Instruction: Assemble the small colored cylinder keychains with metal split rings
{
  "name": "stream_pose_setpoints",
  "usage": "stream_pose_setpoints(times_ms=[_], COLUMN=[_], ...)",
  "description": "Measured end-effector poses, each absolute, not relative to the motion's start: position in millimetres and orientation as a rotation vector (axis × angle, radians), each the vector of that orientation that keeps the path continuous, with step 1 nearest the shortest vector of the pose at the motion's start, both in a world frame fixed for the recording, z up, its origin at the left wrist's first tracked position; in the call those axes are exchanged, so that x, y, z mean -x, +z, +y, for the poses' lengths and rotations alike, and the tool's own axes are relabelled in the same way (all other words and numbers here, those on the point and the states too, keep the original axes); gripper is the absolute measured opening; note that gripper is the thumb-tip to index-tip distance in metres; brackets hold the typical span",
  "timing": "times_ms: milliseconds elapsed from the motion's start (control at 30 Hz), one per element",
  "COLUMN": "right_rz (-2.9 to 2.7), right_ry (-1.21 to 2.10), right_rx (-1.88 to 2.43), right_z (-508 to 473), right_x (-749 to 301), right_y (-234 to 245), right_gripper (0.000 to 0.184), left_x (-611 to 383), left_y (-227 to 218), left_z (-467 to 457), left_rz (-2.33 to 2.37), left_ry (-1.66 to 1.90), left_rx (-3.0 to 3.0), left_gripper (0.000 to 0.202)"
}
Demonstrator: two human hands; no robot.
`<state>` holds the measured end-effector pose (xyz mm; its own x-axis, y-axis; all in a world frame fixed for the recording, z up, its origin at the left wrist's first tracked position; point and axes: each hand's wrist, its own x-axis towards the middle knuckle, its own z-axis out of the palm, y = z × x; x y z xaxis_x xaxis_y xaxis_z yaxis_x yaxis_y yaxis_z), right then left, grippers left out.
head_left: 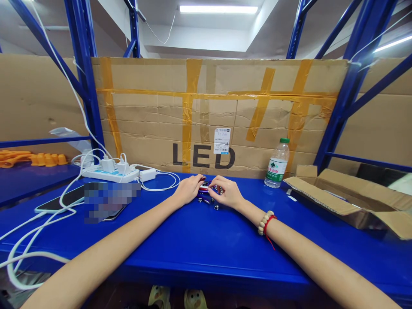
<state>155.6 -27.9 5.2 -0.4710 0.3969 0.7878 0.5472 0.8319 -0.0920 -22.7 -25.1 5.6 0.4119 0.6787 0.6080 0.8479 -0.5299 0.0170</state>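
Note:
Both of my hands meet over a small cluster of parts near the back of the blue table. My left hand (189,190) is closed, its fingers curled at the left of the cluster by a dark red tip. From the other side my right hand (228,192) pinches with thumb and forefinger, but what lies between them is too small to make out. A slim white-and-red piece (204,188) shows between the hands. Small shiny metal pieces (216,207) lie just below and around my fingers, partly hidden by them.
A water bottle (277,165) with a green cap stands behind right, beside an open cardboard box (341,193). At left are a white power strip (109,173), loose white cables and a phone (69,198). A large carton (154,124) walls off the back.

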Motion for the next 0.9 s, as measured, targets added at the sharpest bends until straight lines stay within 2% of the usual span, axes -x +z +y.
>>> stream_pose_setpoints(times_ms=[167, 467, 733, 900], right_rz=[-2.406, -2.380, -2.374, -2.383], right_ry=[-0.276, -0.325, -0.290, -0.225], right_rx=[0.669, 0.868, 1.038, 1.060], right_z=[-30, -21, -17, -13], right_x=[-154, -155, -154, -157], right_y=[3, 3, 3, 3], right_gripper=[0.022, 0.025, 0.016, 0.027], left_x=[22, 20, 19, 18], left_y=[7, 5, 7, 7], left_z=[-27, -24, -27, -26], left_rz=[-1.330, -1.029, -0.921, -0.911], left_ry=[-0.787, -0.695, -0.634, -0.666], left_rx=[2.387, 2.436, 2.480, 2.461], left_gripper=[0.023, 0.025, 0.025, 0.027])
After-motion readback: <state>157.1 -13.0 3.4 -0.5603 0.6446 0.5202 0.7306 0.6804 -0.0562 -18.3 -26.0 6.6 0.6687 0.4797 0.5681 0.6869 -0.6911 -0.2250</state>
